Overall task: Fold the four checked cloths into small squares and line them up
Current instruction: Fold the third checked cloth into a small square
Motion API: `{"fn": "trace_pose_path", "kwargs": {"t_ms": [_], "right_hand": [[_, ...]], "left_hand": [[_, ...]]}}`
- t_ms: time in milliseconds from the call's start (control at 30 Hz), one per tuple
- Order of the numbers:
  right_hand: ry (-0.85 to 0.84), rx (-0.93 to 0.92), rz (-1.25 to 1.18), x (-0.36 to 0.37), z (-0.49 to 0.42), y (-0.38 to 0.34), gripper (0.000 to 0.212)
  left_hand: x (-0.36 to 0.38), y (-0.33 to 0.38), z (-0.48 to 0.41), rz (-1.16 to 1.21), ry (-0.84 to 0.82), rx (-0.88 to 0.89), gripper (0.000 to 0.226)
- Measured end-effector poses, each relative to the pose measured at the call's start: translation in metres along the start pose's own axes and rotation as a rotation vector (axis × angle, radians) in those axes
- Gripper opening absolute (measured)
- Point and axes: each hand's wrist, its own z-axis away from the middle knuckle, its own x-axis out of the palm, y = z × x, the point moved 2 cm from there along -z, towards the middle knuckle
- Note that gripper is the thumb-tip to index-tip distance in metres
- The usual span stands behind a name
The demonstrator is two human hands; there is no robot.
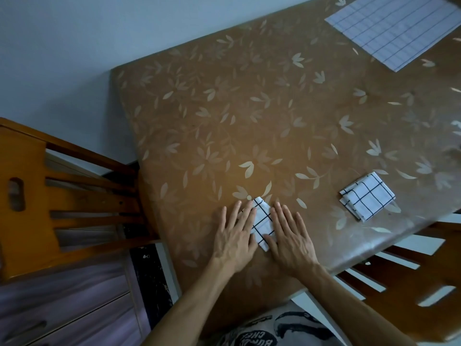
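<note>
Small folded cloth (262, 221) lies on the table (224, 108). Left grip (234, 237) and right grip (290, 237), bare hands, are both released: fingers straight, palms flat, pressing its two sides. Second folded cloth (366, 196) sits well to its right, apart. Unfolded checked cloth (396, 28) lies far beyond it, rear right. Wooden chair (50, 196) stands to its left.

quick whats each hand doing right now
Left hand: open, fingers straight, pressing flat on the folded cloth.
Right hand: open, fingers straight, pressing on the same cloth.
</note>
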Motion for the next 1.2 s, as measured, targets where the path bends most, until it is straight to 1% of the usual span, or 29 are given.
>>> {"fn": "trace_pose_path", "kwargs": {"t_ms": [133,200,267,333,433,533,600,667,733,800,867,967,1100,1200], "right_hand": [[0.077,0.018,-0.021,-0.010,0.001,-0.010,0.065],[0.133,-0.015,-0.050,-0.015,0.005,-0.019,0.061],[0.130,-0.042,-0.083,-0.013,0.007,-0.022,0.057],[0.096,-0.007,-0.123,-0.009,0.006,-0.015,0.060],[0.060,-0.028,-0.152,-0.008,0.004,-0.003,0.061],[0.116,-0.084,-0.081,-0.014,0.004,0.009,0.055],[0.136,-0.086,-0.088,-0.017,0.005,0.013,0.058],[0.102,-0.117,-0.073,-0.013,0.007,0.007,0.060],[0.035,-0.122,-0.074,-0.002,0.013,-0.006,0.061],[-0.013,-0.109,-0.078,0.005,0.015,-0.008,0.059],[-0.034,-0.136,-0.018,0.004,0.013,0.001,0.061],[-0.064,-0.160,0.029,-0.001,0.012,0.017,0.065],[-0.100,-0.151,-0.027,-0.012,0.013,0.024,0.063],[-0.119,-0.165,-0.098,-0.032,0.014,0.026,0.059]], "left_hand": [[-0.004,0.013,-0.008,0.008,-0.018,0.047,0.081],[-0.004,0.012,-0.010,0.031,-0.026,0.094,0.081],[-0.008,0.012,-0.011,0.038,-0.020,0.113,0.078],[-0.012,0.011,-0.011,0.040,-0.001,0.118,0.072],[-0.017,0.009,-0.010,0.082,0.079,0.098,0.057],[-0.016,0.012,-0.005,0.084,0.102,0.034,0.045],[-0.011,0.016,-0.001,0.075,0.085,-0.020,0.044],[-0.003,0.020,0.001,0.018,0.083,-0.042,0.056],[0.007,0.020,0.001,-0.041,0.054,-0.011,0.070],[0.013,0.015,0.001,-0.058,0.036,0.052,0.068],[0.014,0.004,0.001,-0.086,0.018,0.059,0.065],[0.012,-0.008,0.006,-0.079,-0.049,-0.025,0.070],[0.001,-0.013,0.019,-0.086,-0.122,-0.091,0.070],[-0.019,-0.012,0.028,0.019,-0.150,-0.136,0.065]]}}
